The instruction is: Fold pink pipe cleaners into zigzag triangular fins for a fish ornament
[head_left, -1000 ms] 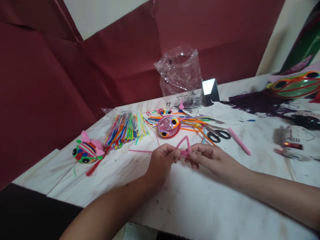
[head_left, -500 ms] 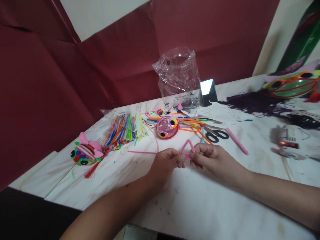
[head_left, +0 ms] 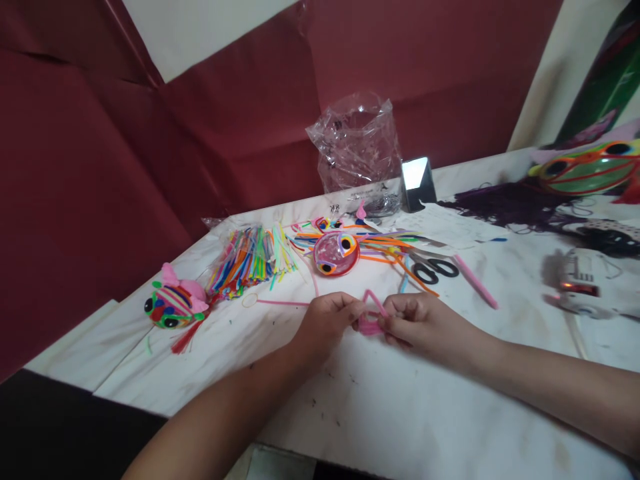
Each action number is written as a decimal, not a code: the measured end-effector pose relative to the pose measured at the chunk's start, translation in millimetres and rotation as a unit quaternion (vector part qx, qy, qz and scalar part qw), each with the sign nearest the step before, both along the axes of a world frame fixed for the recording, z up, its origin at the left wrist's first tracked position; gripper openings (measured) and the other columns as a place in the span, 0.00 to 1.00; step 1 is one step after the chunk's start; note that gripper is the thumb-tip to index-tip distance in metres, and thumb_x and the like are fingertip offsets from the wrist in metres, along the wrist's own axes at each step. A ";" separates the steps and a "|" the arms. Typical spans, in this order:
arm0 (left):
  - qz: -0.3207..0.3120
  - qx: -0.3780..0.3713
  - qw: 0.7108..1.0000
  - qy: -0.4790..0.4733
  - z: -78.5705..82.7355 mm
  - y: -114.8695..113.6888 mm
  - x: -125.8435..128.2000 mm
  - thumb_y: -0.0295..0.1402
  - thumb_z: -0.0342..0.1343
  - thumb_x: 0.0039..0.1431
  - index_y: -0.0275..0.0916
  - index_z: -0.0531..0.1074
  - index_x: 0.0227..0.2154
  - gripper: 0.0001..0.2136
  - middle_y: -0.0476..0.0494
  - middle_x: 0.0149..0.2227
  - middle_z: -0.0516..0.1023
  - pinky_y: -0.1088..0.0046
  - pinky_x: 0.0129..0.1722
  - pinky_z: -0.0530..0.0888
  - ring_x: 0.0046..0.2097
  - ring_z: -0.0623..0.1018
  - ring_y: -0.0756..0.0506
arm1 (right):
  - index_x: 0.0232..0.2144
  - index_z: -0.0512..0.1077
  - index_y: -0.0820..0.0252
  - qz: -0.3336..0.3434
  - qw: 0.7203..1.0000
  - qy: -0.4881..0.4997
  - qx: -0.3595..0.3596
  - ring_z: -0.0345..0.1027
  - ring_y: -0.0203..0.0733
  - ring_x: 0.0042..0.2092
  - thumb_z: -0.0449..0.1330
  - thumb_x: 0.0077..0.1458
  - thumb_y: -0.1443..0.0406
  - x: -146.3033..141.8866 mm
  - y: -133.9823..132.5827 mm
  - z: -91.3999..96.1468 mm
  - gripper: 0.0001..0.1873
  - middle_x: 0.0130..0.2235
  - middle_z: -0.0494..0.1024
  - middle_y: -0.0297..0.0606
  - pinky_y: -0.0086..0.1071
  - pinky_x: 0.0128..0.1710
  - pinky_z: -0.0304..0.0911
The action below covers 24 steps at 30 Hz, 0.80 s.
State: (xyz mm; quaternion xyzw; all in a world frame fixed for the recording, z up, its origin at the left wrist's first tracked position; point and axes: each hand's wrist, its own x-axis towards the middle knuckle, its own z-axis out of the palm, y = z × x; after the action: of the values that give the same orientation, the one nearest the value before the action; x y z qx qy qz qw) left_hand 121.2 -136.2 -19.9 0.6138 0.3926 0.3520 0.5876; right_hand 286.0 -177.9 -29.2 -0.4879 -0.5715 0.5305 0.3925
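My left hand point(head_left: 327, 320) and my right hand point(head_left: 415, 320) meet over the white table point(head_left: 400, 407), both pinching a bent pink pipe cleaner point(head_left: 371, 313). The pipe cleaner forms a small peak between my fingertips, with a folded loop below it. Just beyond my hands lies a pink round half-shell with stuck-on eyes point(head_left: 336, 253). A thin pink strand point(head_left: 280, 303) runs left from my left hand along the table.
A bundle of coloured sticks point(head_left: 250, 257) and loose coloured strips point(head_left: 390, 243) lie behind. Black-handled scissors point(head_left: 436, 270), a pink stick point(head_left: 476, 281), a decorated ball toy point(head_left: 173, 305), a clear plastic bag point(head_left: 359, 150), a glue gun point(head_left: 580, 283) and a green mask point(head_left: 585, 170) are about.
My hands have drawn closer and slightly lower. The pink pipe cleaner's peak is smaller and more folded between my fingers.
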 end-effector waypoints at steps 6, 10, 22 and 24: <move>0.005 0.031 0.999 -0.007 -1.9 2.1 -0.1 0.37 0.59 0.46 0.33 0.71 0.23 0.10 0.51 0.21 0.68 0.76 0.27 0.61 0.25 0.65 0.53 | 0.17 0.64 0.61 0.045 0.998 -0.039 0.005 0.51 0.28 0.18 0.55 0.44 0.69 -0.7 -2.8 -2.9 0.06 0.16 0.63 0.26 0.23 0.17 0.45; -0.011 -0.026 0.999 -0.046 -6.2 2.7 1.6 0.37 0.58 0.46 0.34 0.68 0.19 0.11 0.49 0.20 0.69 0.75 0.27 0.62 0.24 0.66 0.52 | 0.18 0.63 0.60 0.061 0.997 -0.034 0.011 0.54 0.29 0.19 0.55 0.44 0.69 -1.1 -3.7 -4.8 0.06 0.18 0.65 0.27 0.23 0.18 0.48; -0.017 0.010 0.999 0.027 -4.2 4.0 -0.9 0.44 0.57 0.47 0.34 0.69 0.21 0.15 0.50 0.21 0.66 0.75 0.28 0.61 0.25 0.64 0.52 | 0.16 0.64 0.61 -0.011 1.000 0.012 -0.002 0.51 0.27 0.17 0.55 0.43 0.69 3.4 6.5 -6.4 0.07 0.16 0.68 0.28 0.24 0.17 0.46; -0.033 -0.010 0.998 0.046 -3.8 1.5 0.2 0.41 0.61 0.42 0.34 0.68 0.20 0.14 0.53 0.20 0.65 0.76 0.26 0.58 0.24 0.61 0.54 | 0.16 0.64 0.61 -0.024 0.999 0.038 0.005 0.51 0.26 0.17 0.56 0.43 0.68 4.5 8.9 -8.3 0.08 0.16 0.68 0.28 0.24 0.17 0.46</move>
State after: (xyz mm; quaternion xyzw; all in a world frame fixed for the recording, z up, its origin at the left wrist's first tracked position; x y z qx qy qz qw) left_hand 121.4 -134.7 -23.7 0.6363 0.4025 0.2998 0.5859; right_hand 290.6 -169.1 -37.5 -0.4787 -0.5472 0.5361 0.4289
